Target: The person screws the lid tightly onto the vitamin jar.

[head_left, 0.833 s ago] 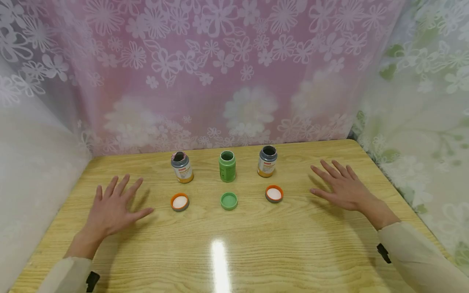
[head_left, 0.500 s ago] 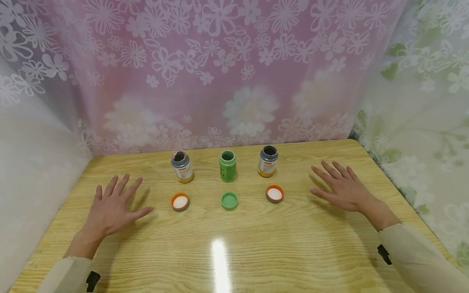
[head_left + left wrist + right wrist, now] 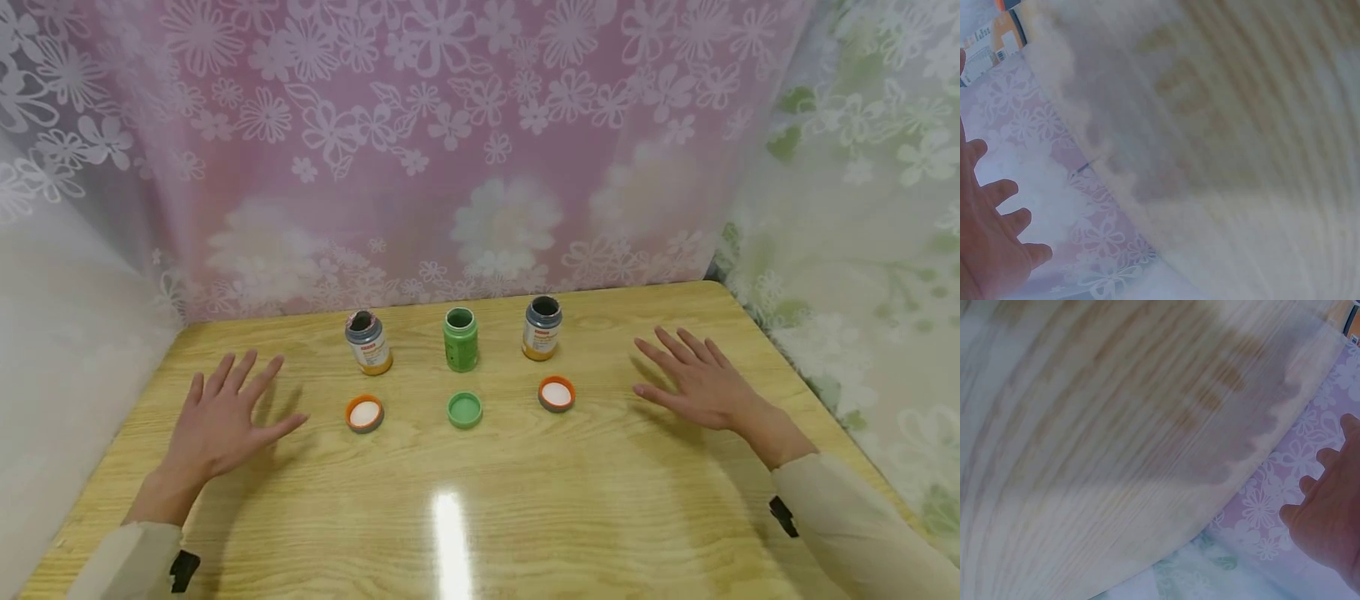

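Note:
My left hand [image 3: 222, 425] is spread above the left side of the table, fingers apart and holding nothing. Over on the right my right hand [image 3: 697, 383] is spread in the same way, also holding nothing. Between them three uncapped jars stand upright in a row: a grey-necked jar with a white and orange label [image 3: 370, 344], a green jar [image 3: 461, 340], and a second grey-necked jar [image 3: 542, 329]. In front of each lies a cap with its inside up: an orange-rimmed cap [image 3: 364, 413], a green cap [image 3: 464, 410] and another orange-rimmed cap [image 3: 557, 393]. Neither hand touches a jar or cap.
The wood-grain table [image 3: 360, 517] carries a bright light reflection [image 3: 452, 542] near its front. A pink flowered curtain [image 3: 375, 192] hangs behind the back edge. A pale curtain with green leaves [image 3: 862, 250] hangs along the right side.
The head view has shifted slightly, so the jars and caps sit a little further left in the frame. My left hand has moved slightly left and up; the right is nearly still.

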`<action>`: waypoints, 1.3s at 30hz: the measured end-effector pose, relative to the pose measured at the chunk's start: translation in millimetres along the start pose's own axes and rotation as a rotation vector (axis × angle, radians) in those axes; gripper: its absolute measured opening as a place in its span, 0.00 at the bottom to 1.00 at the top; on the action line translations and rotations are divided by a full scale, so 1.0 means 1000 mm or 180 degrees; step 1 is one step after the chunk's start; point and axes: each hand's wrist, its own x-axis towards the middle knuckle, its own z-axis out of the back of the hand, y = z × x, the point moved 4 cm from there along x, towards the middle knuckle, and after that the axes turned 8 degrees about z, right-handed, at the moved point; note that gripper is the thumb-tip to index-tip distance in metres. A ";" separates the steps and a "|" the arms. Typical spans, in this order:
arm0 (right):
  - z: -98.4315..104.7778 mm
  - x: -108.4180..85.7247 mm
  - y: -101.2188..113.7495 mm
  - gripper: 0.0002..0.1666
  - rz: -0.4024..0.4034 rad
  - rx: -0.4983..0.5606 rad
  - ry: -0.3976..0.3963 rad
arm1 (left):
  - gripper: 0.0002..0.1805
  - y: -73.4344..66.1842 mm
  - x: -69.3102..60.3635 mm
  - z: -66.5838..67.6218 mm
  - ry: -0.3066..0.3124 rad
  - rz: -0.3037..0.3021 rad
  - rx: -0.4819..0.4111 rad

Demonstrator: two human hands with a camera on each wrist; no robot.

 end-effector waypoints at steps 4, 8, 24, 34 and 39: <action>0.003 0.002 0.001 0.45 0.0034 0.0000 -0.0031 | 0.49 -0.002 0.005 0.004 -0.0063 -0.0006 -0.0033; 0.002 0.002 0.002 0.45 0.0060 0.0037 -0.0021 | 0.49 -0.006 0.012 0.008 -0.0074 -0.0039 -0.0042; 0.000 0.009 0.007 0.45 0.0077 0.0077 -0.0001 | 0.50 -0.044 0.044 0.028 -0.0118 -0.0194 -0.0172; 0.000 0.015 0.015 0.45 0.0128 0.0089 0.0046 | 0.49 -0.079 0.067 0.035 -0.0239 -0.0431 -0.0132; 0.001 0.018 0.017 0.44 0.0177 0.0053 0.0046 | 0.49 -0.099 0.081 0.036 -0.0160 -0.0472 -0.0133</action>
